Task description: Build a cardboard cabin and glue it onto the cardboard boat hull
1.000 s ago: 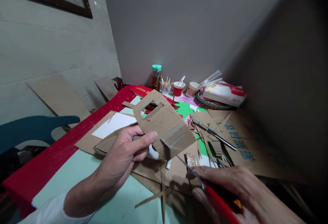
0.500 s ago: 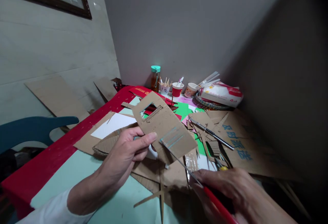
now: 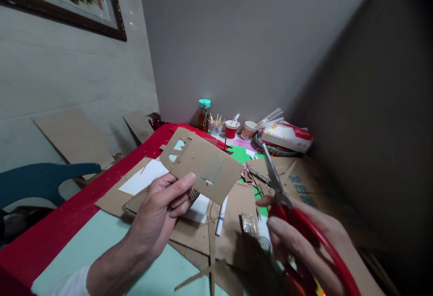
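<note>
cardboard piece (image 3: 199, 164) | red table (image 3: 77, 212), scraps | grey wall (image 3: 237, 43)

L arm wears white long sleeve (image 3: 72, 282), cuff near wrist; both hands bare, no gloves.

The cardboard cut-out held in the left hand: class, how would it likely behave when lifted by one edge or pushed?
The cardboard cut-out probably stays fairly stiff: pinched at one edge by the left hand, it juts out without drooping. It is likely light, since a thumb-and-finger pinch carries it. The window cut near its far end may leave thin strips that bend or tear if pushed.
</note>
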{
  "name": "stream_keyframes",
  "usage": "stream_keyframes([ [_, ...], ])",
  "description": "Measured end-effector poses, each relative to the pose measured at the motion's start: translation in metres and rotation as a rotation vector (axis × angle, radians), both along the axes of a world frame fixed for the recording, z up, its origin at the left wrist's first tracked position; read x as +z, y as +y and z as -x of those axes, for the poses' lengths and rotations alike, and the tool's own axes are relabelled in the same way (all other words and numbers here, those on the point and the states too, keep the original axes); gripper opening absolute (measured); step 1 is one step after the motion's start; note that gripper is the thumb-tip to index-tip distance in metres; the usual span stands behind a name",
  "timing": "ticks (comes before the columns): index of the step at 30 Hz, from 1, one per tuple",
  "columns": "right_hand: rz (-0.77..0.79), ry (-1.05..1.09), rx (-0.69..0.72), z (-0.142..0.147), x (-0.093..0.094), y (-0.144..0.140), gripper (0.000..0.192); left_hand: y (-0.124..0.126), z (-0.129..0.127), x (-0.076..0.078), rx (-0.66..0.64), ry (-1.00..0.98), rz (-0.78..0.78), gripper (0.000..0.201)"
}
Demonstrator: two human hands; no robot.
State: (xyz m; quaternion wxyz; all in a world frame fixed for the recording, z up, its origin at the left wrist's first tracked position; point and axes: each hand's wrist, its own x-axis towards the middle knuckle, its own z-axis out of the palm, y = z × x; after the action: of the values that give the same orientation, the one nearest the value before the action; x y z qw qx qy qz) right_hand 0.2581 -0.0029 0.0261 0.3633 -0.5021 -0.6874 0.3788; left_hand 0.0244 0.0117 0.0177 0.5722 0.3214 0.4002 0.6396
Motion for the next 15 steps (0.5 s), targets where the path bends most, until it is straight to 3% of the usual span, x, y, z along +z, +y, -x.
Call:
stream_keyframes([
  [5, 0.054, 0.288, -0.064, 0.009, -0.012, 0.003, 0.048, -0.016, -0.017, -0.011, -0.139, -0.018, 0.144, 0.040],
  [8, 0.059, 0.409, -0.054, 0.010, -0.017, 0.001, 0.042, -0.021, -0.020, -0.015, -0.262, 0.007, 0.270, 0.037],
  [10, 0.111, 0.565, 0.002, 0.006, -0.017, 0.003, 0.037, -0.017, -0.015, -0.012, -0.208, -0.014, 0.300, 0.038],
  [13, 0.233, 0.701, 0.133, -0.005, -0.013, 0.009, 0.034, -0.006, -0.001, 0.002, -0.004, -0.089, 0.242, 0.035],
  [15, 0.287, 0.657, 0.217, -0.012, -0.009, 0.010, 0.032, -0.002, 0.007, 0.012, -0.031, -0.043, 0.165, 0.028],
])
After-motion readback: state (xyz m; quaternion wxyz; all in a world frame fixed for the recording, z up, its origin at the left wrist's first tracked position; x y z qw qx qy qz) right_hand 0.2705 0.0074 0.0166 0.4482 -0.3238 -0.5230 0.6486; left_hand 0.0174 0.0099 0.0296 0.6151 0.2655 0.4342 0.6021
